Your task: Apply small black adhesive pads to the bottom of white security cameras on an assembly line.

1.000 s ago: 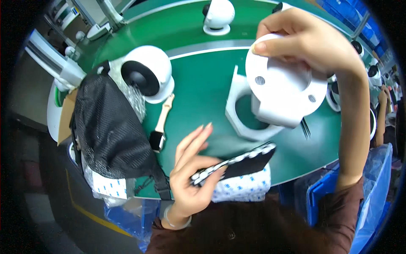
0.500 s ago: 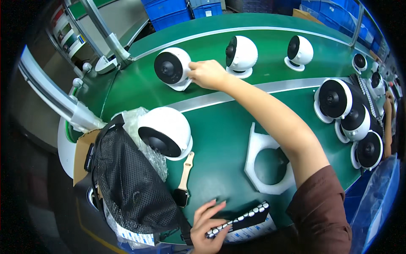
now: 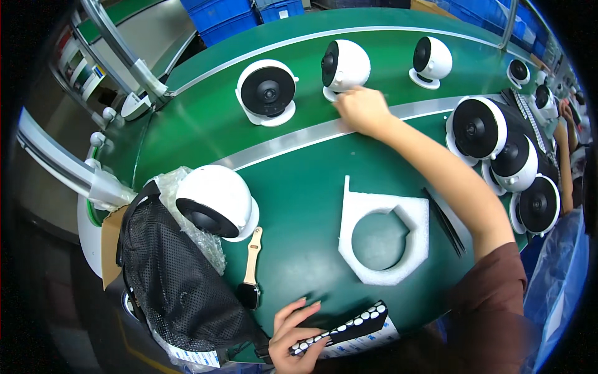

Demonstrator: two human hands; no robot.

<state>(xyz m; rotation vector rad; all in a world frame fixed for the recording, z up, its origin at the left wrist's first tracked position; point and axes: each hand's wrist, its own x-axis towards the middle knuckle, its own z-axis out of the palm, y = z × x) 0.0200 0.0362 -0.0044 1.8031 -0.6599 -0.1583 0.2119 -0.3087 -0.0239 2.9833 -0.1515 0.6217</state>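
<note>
My right hand [image 3: 363, 112] reaches across the bench to a round white camera [image 3: 352, 62] with a black face. Its fingers curl in against that camera's base; the fingertips and whatever they grip are hidden. Left of it another white camera [image 3: 268, 90] stands on its foot, its lens turned toward me. My left hand [image 3: 296, 340], at the bench's near edge, pinches a black strip [image 3: 364, 321] lined with white round pads. A blue-and-white printed backing shows beneath the strip. Between my hands lies a white foam frame [image 3: 349, 240] with a large round hole.
At left are a white camera [image 3: 218, 196], a watch [image 3: 251, 268] with a beige strap, and a black mesh bag [image 3: 174, 268]. Three cameras [image 3: 478, 128] crowd the right side, near black tweezers [image 3: 445, 221]. A metal rail [image 3: 299, 143] crosses the bench. Blue crates [image 3: 224, 22] stand behind.
My right hand has let go of the left camera and moved right to the neighbouring one. The left camera now faces me more. My left hand keeps its strip; the whole view has shifted slightly.
</note>
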